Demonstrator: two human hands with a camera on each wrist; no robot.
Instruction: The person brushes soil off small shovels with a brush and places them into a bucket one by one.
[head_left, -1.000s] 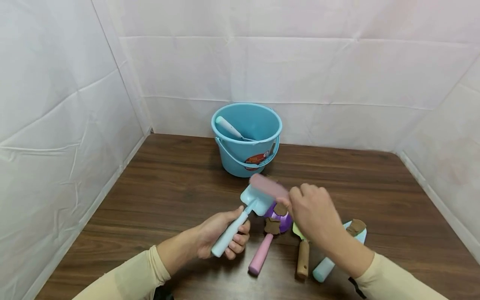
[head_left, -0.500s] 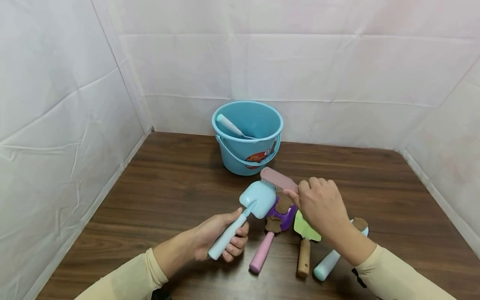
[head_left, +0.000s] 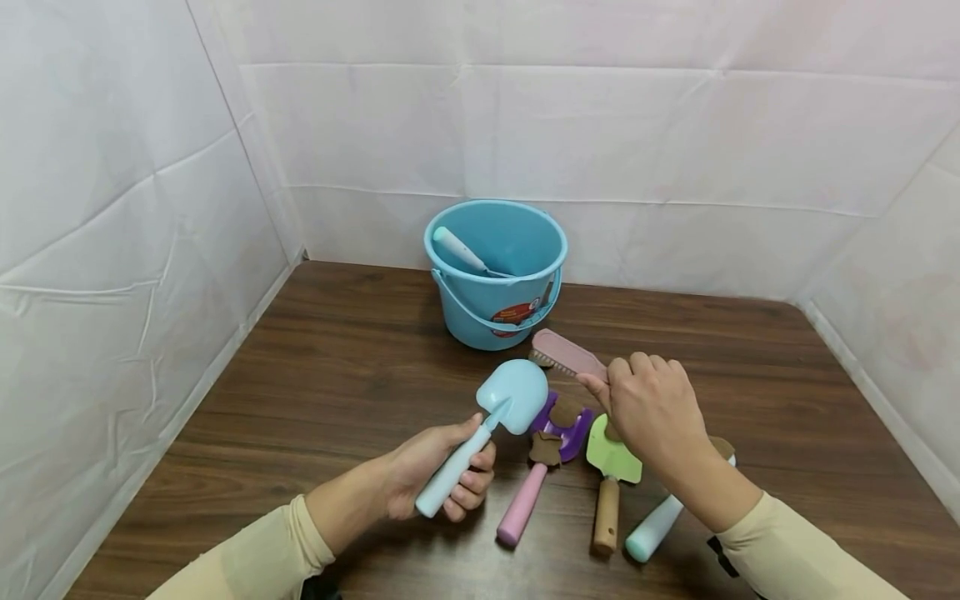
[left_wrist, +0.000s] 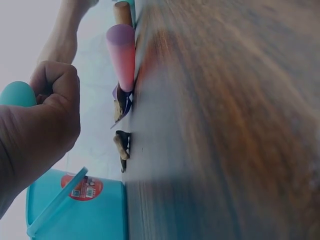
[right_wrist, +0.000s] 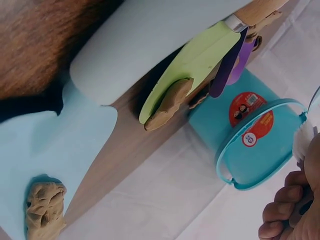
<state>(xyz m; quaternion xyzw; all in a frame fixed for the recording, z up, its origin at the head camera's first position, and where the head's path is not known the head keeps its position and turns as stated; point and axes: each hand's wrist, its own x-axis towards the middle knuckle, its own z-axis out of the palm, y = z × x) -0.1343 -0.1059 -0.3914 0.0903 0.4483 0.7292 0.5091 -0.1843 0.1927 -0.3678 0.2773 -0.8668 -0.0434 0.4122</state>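
Observation:
My left hand (head_left: 431,471) grips the pale blue handle of a hand trowel (head_left: 517,392), its light blue blade raised over the table and bare on the side that shows. In the left wrist view the handle's turquoise end (left_wrist: 17,95) pokes out of the fist. A pink brush (head_left: 566,354) is held by its handle in my right hand (head_left: 652,408), bristles facing down toward the trowel. A gap separates the brush from the blade in the head view. Beneath them lies a pink-handled tool with a purple head (head_left: 576,433) bearing brown clay (head_left: 546,448).
A blue bucket (head_left: 480,317) stands at the back with a white-handled tool (head_left: 457,247) inside. To the right lie a green trowel (head_left: 613,457) and a white-handled blue trowel (head_left: 660,525), partly behind my forearm, both with clay. Another clay lump (head_left: 540,358) sits near the bucket.
The brush has come off the trowel blade, moving right and slightly away with my right hand. My left hand has turned the trowel a little, so its whole blade shows.

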